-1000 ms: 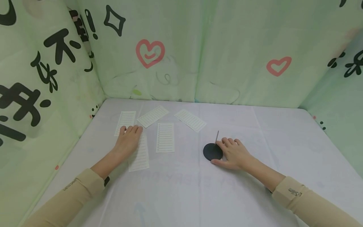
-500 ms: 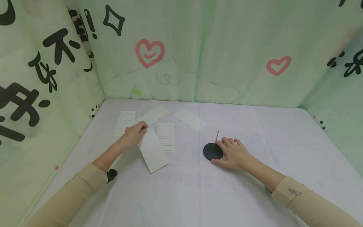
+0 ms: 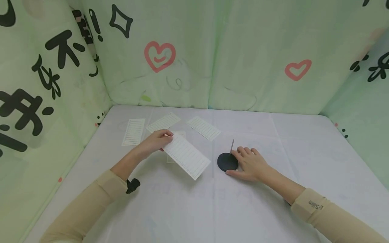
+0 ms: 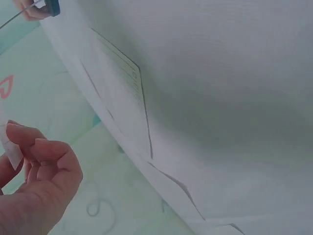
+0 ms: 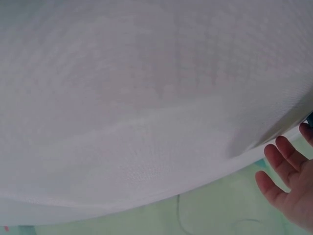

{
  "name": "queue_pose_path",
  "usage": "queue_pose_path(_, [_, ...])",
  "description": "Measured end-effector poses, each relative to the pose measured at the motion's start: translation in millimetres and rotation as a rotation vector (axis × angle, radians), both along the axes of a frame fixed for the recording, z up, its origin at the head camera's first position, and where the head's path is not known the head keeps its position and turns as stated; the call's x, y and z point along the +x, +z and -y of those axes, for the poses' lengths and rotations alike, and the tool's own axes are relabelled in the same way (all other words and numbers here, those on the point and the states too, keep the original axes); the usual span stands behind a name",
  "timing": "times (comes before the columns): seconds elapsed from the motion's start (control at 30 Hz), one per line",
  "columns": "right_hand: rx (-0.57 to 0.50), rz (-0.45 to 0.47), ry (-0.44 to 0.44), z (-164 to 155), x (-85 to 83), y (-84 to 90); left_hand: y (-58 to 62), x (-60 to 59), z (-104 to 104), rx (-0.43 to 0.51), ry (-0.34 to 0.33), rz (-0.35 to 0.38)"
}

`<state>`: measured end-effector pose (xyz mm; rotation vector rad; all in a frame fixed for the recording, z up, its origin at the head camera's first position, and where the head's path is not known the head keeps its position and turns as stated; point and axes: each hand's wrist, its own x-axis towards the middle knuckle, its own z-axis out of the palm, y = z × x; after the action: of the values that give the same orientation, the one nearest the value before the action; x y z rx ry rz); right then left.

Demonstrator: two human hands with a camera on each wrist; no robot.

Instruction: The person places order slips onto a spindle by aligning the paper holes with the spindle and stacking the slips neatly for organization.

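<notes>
One lined slip (image 3: 187, 156) is up over the table (image 3: 182, 212), pinched in the left hand (image 3: 154, 142); the right hand (image 3: 248, 166) grips the black stand (image 3: 226, 162). Looks early on: spike (image 3: 232, 146) bare, four other slips (image 3: 203, 128) lying flat.

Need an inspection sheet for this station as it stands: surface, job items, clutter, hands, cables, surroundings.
Surface: table under white cloth, creases visible.
Job items: one ruled card held above the table; four more ruled cards on the cloth, one partly hidden by the held card; black round base with a thin spike pointing up, slightly tilted.
Clutter: nothing seen.
Left hand: pinches the held card near its upper-left end; black device at the cuff.
Right hand: thumb and index finger around the base's edge, other fingers spread.
Cables: nothing seen.
Surroundings: green printed curtains behind and at both sides.
</notes>
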<state>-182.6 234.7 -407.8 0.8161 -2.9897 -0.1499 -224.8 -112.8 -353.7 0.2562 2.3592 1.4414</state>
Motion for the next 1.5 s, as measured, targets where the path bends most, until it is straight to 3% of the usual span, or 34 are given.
queue_pose_path(0.2, [0.001,0.026,-0.011,0.7,0.5,3.3,4.9,2.5,-12.7,0.114,-0.029,0.068])
queue_pose_path(0.37, [-0.055,0.191,-0.068,-2.6,-3.8,21.0,8.6,4.2,-22.6,0.135,-0.04,0.088])
queue_pose_path(0.43, [-0.126,0.28,-0.095,-7.0,-7.6,33.0,11.0,5.1,-26.4,0.142,-0.046,0.091])
queue_pose_path(0.53, [-0.317,0.398,-0.104,-14.8,-13.5,52.9,14.8,6.0,-31.7,0.15,-0.06,0.081])
queue_pose_path(0.67, [-0.536,0.476,-0.098,-20.9,-17.7,77.6,20.0,6.6,-40.0,0.169,-0.072,0.066])
queue_pose_path(0.87, [-0.679,0.487,-0.148,-17.6,-13.0,103.3,26.3,7.4,-53.0,0.212,-0.066,0.065])
queue_pose_path(1.13, [-0.85,0.447,-0.184,-2.6,-8.2,115.2,29.6,7.3,-67.9,0.238,-0.073,0.073])
queue_pose_path(1.3, [-0.894,0.414,-0.202,9.6,-7.0,121.9,30.6,8.3,-78.4,0.262,-0.105,0.077])
queue_pose_path(1.5, [-0.898,0.453,-0.19,24.8,-11.0,127.2,34.2,11.1,-92.0,0.26,-0.148,0.084])
